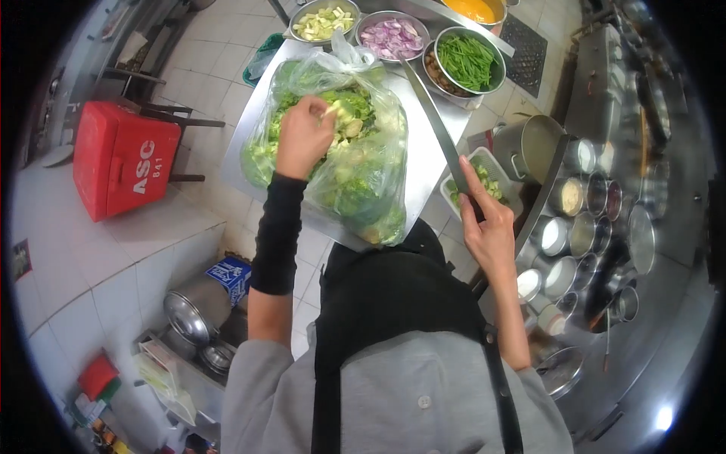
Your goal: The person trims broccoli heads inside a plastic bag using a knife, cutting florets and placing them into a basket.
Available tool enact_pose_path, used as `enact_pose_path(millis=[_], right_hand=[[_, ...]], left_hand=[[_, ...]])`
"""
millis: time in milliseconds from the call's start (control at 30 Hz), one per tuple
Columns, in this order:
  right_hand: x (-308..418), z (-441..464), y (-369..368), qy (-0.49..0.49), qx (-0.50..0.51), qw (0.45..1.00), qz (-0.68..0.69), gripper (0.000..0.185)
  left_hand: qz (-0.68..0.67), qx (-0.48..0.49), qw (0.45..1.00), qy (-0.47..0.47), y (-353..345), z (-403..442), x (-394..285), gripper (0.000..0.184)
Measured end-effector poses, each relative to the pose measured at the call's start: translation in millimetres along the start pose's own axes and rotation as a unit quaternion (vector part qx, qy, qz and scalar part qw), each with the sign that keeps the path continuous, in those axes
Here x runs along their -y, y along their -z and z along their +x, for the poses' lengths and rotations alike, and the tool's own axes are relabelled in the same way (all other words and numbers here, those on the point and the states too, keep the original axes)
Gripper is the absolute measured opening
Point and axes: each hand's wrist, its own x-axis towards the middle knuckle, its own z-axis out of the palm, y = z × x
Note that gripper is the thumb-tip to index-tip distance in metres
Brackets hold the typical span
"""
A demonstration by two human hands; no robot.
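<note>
A clear plastic bag (378, 163) full of cut leafy green vegetables (352, 113) lies open on a metal table (431, 144). Over its opening is my left hand (306, 132), fingers pinched at what looks like a pale green vegetable piece; the fingertips are partly hidden. My right hand (490, 231) grips a long knife (435, 117) by its handle, index finger stretched along it. The blade points away from me, its tip close to a bowl of chopped purple onions (391, 38).
Bowls of pale green chunks (325, 23) and cut green beans (465, 62) stand at the table's far edge. Below right are a white basket (484, 163) with green pieces and a large pot (529, 147). Seasoning containers (571, 197) line the right counter; a red cooler (125, 159) is left.
</note>
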Motion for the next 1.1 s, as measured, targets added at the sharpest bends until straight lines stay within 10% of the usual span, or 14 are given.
enact_pose_path(millis=[233,367,467,667,1100], right_hand=[[7.2,7.9,-15.3,0.008,0.075,0.997,-0.012,0.072],[17.2,20.4,-13.0,0.041,0.089,0.995,-0.035,0.073],[24.0,25.4,-7.1,0.025,0.098,0.993,-0.057,0.073],[21.2,20.3,-3.9,0.021,0.11,0.989,-0.095,0.075],[12.4,10.3,-13.5,0.071,0.158,0.962,-0.213,0.079]], left_hand=[[0.113,-0.058,0.987,-0.103,-3.6,-33.2,26.8,0.048],[0.165,0.109,0.971,-0.132,8.1,-25.9,5.4,0.049],[0.162,0.103,0.975,-0.11,0.1,-19.4,10.1,0.041],[-0.284,-0.01,0.955,0.085,14.8,-4.1,9.6,0.025],[-0.248,-0.039,0.952,0.174,-18.5,-25.2,30.2,0.042]])
